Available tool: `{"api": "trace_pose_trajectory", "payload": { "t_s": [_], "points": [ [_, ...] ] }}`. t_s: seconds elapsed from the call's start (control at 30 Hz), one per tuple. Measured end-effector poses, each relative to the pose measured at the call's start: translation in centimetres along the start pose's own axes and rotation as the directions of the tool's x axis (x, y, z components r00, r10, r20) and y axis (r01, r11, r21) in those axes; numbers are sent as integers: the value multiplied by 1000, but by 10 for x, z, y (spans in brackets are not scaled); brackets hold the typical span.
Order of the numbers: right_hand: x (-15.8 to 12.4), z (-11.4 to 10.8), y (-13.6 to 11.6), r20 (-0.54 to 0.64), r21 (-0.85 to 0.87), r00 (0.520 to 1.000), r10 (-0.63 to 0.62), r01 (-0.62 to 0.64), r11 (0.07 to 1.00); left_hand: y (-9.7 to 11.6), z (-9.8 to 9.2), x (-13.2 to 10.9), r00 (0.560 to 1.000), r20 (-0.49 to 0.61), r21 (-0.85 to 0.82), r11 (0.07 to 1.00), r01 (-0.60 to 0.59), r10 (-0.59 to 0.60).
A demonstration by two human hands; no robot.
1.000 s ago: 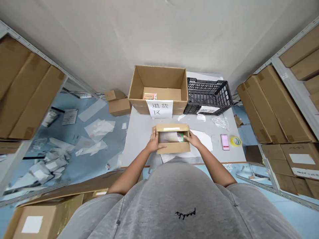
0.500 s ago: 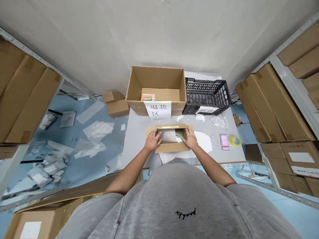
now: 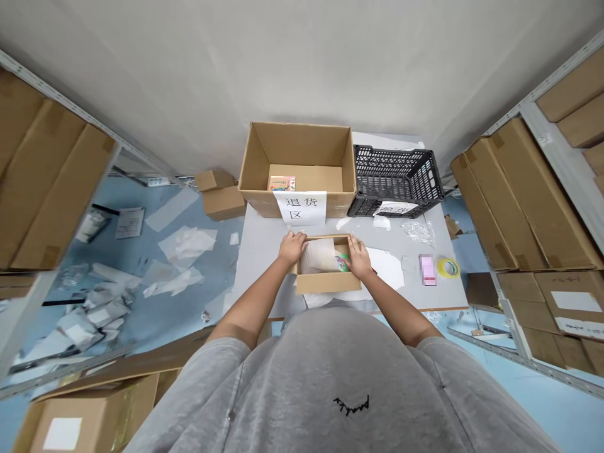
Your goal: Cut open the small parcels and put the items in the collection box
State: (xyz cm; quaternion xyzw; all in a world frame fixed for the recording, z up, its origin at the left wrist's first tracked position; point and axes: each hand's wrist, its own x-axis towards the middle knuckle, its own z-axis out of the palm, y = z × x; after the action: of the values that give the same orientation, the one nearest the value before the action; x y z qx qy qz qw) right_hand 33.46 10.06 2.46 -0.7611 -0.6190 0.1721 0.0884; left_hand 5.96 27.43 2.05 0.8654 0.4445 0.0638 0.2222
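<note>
A small open cardboard box (image 3: 328,283) lies on the table in front of me, one flap folded out on my side. Inside it are white foam wrap (image 3: 318,257) and a colourful printed item (image 3: 341,262). My left hand (image 3: 292,246) grips the box's far left corner, fingers over the edge. On the far right corner, my right hand (image 3: 359,257) is closed on the wall, its fingers pointing away from me.
Behind stand a large open carton (image 3: 302,145) with a white sign and a black plastic crate (image 3: 396,179). A pink item (image 3: 428,270) and a tape roll (image 3: 448,268) lie right. Carton-filled shelves flank the table (image 3: 264,245).
My left hand has moved up from the box's left side to its far corner. The far flap no longer stands out, and the near flap is more spread towards me.
</note>
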Motion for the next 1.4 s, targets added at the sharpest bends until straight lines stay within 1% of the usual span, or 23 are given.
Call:
{"api": "trace_pose_trajectory", "payload": {
  "t_s": [0.07, 0.17, 0.23, 0.3, 0.4, 0.53, 0.6, 0.63, 0.7, 0.87, 0.9, 0.97, 1.03, 1.07, 1.1, 1.13, 1.17, 1.2, 1.23, 1.27, 1.3, 1.37, 1.4],
  "points": [
    [-1, 2, 3, -57, 52, 997, 43, -40, 998, -1, 4, 4, 999, -27, -24, 999, 29, -29],
    [-2, 7, 7, -140, 203, 968, 207, -176, 963, -4, 9, 8, 995, -57, -115, 991, 73, -80],
    [-5, 11, 8, -140, 309, 940, 311, -257, 916, -6, 13, 7, 990, -73, -192, 976, 101, -117],
    [-10, 15, 7, -100, 371, 930, 355, -296, 880, -7, 16, 3, 985, -95, -254, 960, 117, -146],
    [-20, 20, 5, -20, 416, 950, 311, -275, 867, -5, 21, -3, 972, -138, -295, 944, 144, -192],
    [-37, 19, 10, 89, 456, 990, 106, -135, 880, -2, 21, -6, 965, -148, -284, 944, 167, -216],
    [-44, 16, 15, 141, 448, 990, 10, -73, 891, -1, 20, -5, 969, -138, -261, 951, 164, -205],
    [-46, 14, 17, 160, 432, 987, -13, -58, 900, -1, 19, -5, 970, -136, -247, 955, 164, -202],
    [-47, 12, 19, 175, 383, 984, -9, -60, 922, 1, 17, -4, 972, -134, -213, 963, 164, -195],
    [-47, 19, 10, 151, 256, 982, 110, -146, 956, 9, 10, -7, 985, -97, -140, 982, 126, -141],
    [-49, 20, 8, 139, 230, 984, 113, -143, 963, 12, 9, -10, 986, -99, -128, 984, 120, -134],
    [-52, 21, 6, 119, 176, 989, 91, -111, 978, 19, 7, -21, 980, -143, -103, 987, 121, -135],
    [-53, 18, 7, 115, 135, 992, 56, -72, 988, 28, 8, -34, 971, -202, -95, 989, 113, -130],
    [-53, 15, 7, 115, 125, 992, 43, -57, 991, 33, 11, -41, 973, -204, -98, 991, 86, -104],
    [-52, 11, 8, 109, 120, 993, 37, -50, 992, 39, 15, -47, 983, -177, -107, 994, 37, -56],
    [-51, 8, 8, 96, 119, 995, 38, -50, 992, 46, 20, -50, 993, -113, -117, 993, -33, 19],
    [-49, 4, 8, 78, 120, 996, 45, -54, 991, 52, 27, -52, 994, -19, -129, 986, -110, 108],
    [-47, 1, 7, 59, 118, 997, 55, -61, 991, 59, 35, -50, 978, 91, -137, 975, -176, 189],
    [-44, -2, 5, 41, 110, 997, 62, -66, 992, 66, 43, -46, 948, 208, -136, 967, -217, 242],
    [-42, -5, 2, 24, 97, 998, 62, -64, 993, 72, 52, -40, 915, 319, -122, 968, -220, 248],
    [-40, -7, -2, 10, 80, 999, 53, -54, 995, 78, 60, -31, 887, 415, -93, 979, -183, 205],
    [-37, -11, -9, 10, 37, 1000, 2, -2, 999, 85, 75, -12, 830, 555, -13, 999, -43, 43],
    [-34, -13, -13, 31, 17, 999, -36, 35, 999, 88, 82, -3, 807, 590, 22, 1000, 17, -27]
  ]
}}
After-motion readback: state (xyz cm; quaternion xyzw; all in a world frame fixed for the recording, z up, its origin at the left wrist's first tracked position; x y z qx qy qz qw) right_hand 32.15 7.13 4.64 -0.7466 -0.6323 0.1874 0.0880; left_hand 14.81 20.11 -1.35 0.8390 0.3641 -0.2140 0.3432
